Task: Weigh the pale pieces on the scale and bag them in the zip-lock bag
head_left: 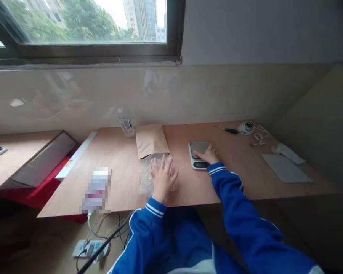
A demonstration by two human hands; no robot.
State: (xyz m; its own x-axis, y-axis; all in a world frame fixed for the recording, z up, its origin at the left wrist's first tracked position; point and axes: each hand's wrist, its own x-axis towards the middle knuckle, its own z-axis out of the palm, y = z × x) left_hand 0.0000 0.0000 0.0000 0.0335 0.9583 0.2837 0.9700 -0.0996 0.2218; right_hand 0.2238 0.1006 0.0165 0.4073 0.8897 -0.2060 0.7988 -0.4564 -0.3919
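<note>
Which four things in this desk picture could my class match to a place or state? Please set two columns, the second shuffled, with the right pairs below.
Column one
1. Left hand
2. Right hand
3. Brown paper packet
4. Screwdriver

Column two
A. Dark green handle, next to the white camera
B. Fingers spread over the clear plastic bag
C. Beside the clear bottle
D. At the scale, thumb over its grey top

Right pairs: 1-B, 2-D, 3-C, 4-A
</note>
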